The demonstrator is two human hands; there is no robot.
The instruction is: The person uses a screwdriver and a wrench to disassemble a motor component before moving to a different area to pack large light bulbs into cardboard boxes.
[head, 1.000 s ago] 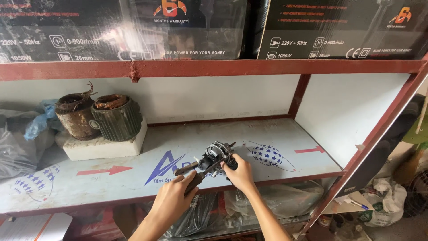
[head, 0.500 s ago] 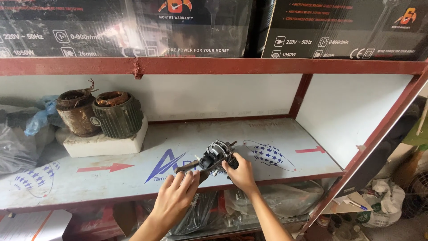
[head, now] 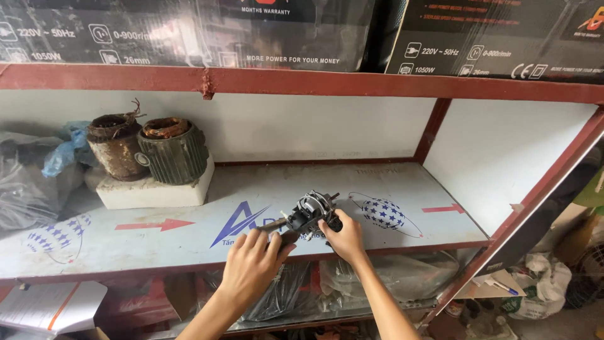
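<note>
Small motor [head: 308,211]: a grey metal motor part with a dark end, held just above the front edge of the shelf [head: 189,236], near its middle.
Left hand [head: 251,264]: fingers curled around the motor's lower left end, gripping it.
Right hand [head: 343,238]: closed on the motor's dark right end.
Two old stators [head: 151,148]: standing side by side on a white foam block [head: 151,189] toward the shelf's back left corner.
Plastic bags [head: 28,182]: bunched at the left edge.
Dark boxes [head: 491,38]: on the shelf above.

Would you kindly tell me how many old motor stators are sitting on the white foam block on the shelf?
2: a rusty brown stator at the block's left end, and a green ribbed stator beside it on the right. Others may be hidden in the plastic bags further left.
</note>
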